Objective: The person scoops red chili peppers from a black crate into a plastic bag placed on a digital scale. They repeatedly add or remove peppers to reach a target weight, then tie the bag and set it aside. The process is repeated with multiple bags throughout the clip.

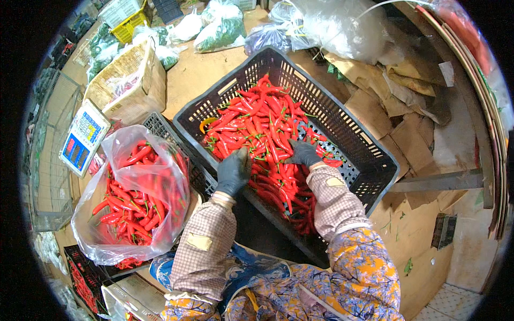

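A black plastic crate (353, 116) sits tilted in front of me with a heap of red chili peppers (257, 124) inside. Both my hands wear dark grey gloves. My left hand (234, 171) is at the near-left part of the heap, fingers curled and partly hidden against the peppers. My right hand (304, 153) reaches into the middle of the heap, fingers apart and touching peppers. To the left, a clear plastic bag (90, 224) with its mouth open holds more red chilies (132, 208). Behind that bag stands a digital scale display (85, 138), lit red.
A dirty cream plastic basket (148, 92) stands at the back left. Beyond it are bagged green vegetables (221, 30) and a yellow crate (132, 26). Flattened cardboard (413, 140) lies to the right. Another crate of red chilies (82, 281) is at the lower left.
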A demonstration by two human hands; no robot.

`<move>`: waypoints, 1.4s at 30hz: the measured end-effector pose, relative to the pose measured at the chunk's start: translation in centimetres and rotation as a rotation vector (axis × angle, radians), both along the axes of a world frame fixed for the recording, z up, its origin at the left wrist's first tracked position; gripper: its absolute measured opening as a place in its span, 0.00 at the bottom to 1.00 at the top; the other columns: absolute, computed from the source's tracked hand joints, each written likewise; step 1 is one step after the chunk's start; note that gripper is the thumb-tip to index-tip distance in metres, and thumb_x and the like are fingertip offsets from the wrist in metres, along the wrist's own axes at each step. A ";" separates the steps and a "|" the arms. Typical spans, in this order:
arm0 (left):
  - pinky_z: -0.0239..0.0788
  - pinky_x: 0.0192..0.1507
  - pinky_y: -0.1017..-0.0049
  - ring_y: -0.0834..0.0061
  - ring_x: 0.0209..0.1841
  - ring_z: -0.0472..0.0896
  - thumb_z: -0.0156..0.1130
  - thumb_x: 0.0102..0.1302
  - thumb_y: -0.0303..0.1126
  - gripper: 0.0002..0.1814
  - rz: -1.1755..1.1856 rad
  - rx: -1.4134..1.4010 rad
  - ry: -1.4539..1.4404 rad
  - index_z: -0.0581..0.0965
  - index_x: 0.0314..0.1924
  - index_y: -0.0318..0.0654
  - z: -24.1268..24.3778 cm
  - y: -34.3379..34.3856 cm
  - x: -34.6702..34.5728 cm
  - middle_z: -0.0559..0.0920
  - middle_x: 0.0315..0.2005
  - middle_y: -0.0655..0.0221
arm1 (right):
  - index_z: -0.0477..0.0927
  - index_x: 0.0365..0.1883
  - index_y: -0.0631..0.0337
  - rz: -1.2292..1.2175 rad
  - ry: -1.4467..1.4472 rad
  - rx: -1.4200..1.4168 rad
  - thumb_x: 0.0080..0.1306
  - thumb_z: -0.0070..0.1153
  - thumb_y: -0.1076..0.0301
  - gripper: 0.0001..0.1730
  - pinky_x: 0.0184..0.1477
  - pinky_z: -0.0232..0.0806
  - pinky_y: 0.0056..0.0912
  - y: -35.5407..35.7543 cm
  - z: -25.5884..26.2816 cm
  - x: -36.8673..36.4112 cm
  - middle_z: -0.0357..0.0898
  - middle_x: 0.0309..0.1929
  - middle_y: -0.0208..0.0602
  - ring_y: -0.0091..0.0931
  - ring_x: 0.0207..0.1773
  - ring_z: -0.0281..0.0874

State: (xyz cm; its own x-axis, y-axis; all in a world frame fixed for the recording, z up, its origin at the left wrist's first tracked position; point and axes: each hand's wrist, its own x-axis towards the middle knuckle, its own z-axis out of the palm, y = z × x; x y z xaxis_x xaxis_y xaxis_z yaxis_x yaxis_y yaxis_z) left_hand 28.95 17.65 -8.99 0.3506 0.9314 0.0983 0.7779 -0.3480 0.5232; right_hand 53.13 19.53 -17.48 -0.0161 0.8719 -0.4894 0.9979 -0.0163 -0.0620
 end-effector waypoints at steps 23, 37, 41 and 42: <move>0.68 0.30 0.65 0.59 0.30 0.76 0.53 0.53 0.37 0.13 0.197 0.105 0.010 0.73 0.38 0.41 0.1 0.9 1.6 0.77 0.28 0.60 | 0.73 0.42 0.45 0.423 0.098 0.134 0.46 0.55 0.48 0.24 0.44 0.55 0.58 -3.7 -6.8 -4.9 0.71 0.45 0.35 0.37 0.59 0.55; 0.67 0.25 0.61 0.57 0.26 0.76 0.53 0.53 0.36 0.10 0.175 0.126 0.008 0.71 0.34 0.42 0.4 1.0 1.5 0.76 0.23 0.59 | 0.76 0.36 0.61 0.026 0.564 -0.056 0.51 0.57 0.58 0.18 0.42 0.66 0.32 2.0 1.5 6.4 0.76 0.34 0.45 0.33 0.39 0.75; 0.67 0.25 0.61 0.57 0.26 0.76 0.53 0.53 0.36 0.10 0.177 0.118 -0.006 0.72 0.36 0.43 0.0 1.0 1.5 0.76 0.23 0.59 | 0.76 0.30 0.62 -0.099 0.297 0.140 0.46 0.59 0.56 0.19 0.37 0.66 0.40 1.8 -5.9 4.3 0.76 0.28 0.46 0.41 0.33 0.75; 0.67 0.25 0.61 0.57 0.26 0.76 0.53 0.53 0.36 0.10 0.193 0.130 -0.019 0.72 0.36 0.43 0.0 0.7 1.0 0.76 0.23 0.60 | 0.76 0.30 0.62 -0.019 0.279 0.149 0.45 0.59 0.57 0.19 0.37 0.66 0.41 1.5 -5.5 2.6 0.76 0.28 0.47 0.42 0.34 0.74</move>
